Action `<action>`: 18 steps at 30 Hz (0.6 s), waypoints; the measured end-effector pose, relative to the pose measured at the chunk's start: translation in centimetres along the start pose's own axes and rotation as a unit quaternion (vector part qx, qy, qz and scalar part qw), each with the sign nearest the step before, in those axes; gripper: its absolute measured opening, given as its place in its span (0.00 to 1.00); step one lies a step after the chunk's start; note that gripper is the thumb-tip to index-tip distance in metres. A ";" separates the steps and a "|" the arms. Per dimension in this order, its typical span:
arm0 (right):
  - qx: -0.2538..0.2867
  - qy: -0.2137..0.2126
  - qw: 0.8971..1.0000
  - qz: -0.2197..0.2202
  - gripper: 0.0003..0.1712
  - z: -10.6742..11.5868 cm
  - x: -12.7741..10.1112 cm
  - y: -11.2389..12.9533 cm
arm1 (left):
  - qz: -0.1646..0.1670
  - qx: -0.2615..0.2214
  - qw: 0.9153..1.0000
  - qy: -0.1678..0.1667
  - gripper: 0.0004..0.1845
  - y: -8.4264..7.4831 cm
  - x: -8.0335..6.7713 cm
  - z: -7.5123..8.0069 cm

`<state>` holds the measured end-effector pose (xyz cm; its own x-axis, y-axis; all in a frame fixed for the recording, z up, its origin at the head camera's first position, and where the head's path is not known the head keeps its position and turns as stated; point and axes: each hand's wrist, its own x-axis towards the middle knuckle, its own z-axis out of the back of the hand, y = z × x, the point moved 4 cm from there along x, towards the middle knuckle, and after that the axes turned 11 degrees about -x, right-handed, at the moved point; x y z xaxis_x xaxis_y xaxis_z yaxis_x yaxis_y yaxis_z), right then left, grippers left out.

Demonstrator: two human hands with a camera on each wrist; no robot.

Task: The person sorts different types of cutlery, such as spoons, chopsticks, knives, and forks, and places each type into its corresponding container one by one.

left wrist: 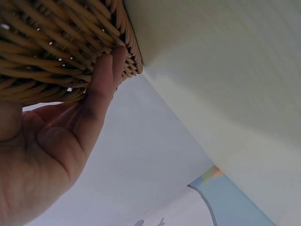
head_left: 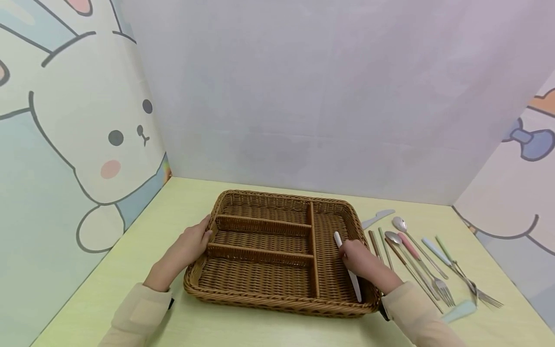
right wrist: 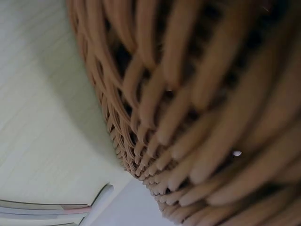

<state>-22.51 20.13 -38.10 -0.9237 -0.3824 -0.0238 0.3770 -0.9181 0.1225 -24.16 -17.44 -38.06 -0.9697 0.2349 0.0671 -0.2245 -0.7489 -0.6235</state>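
Note:
A brown wicker basket stands on the table, with three compartments on its left and a long one along its right side. At the left rim, my left hand grips the basket's edge; the left wrist view shows its fingers against the woven wall. My right hand reaches over the right rim and holds a knife with a white handle, low in the long right compartment. In the right wrist view the basket's outer wall hides this hand and the knife.
Right of the basket lies loose cutlery: a pale knife close to the rim, spoons, forks and pieces with coloured handles. A plain wall rises behind, and a rabbit-print wall on the left.

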 end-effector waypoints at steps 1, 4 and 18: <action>0.000 0.002 1.000 -0.004 0.13 -0.1 0.0 0.0 | 0.000 0.000 1.000 0.000 0.28 0.0 0.0 0.0; -0.011 -0.002 1.000 -0.004 0.12 -0.3 0.1 -0.1 | 0.001 0.001 1.000 -0.001 0.28 0.0 0.0 0.0; -0.028 -0.038 0.998 0.047 0.10 0.7 -0.6 0.4 | 0.002 -0.003 1.000 0.001 0.28 0.0 0.1 0.0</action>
<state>-21.85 20.06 -37.35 -0.8856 -0.4605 0.0609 0.4639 -0.8836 0.0643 -24.23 -17.45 -38.08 -0.9706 0.2323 0.0630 -0.2195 -0.7468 -0.6278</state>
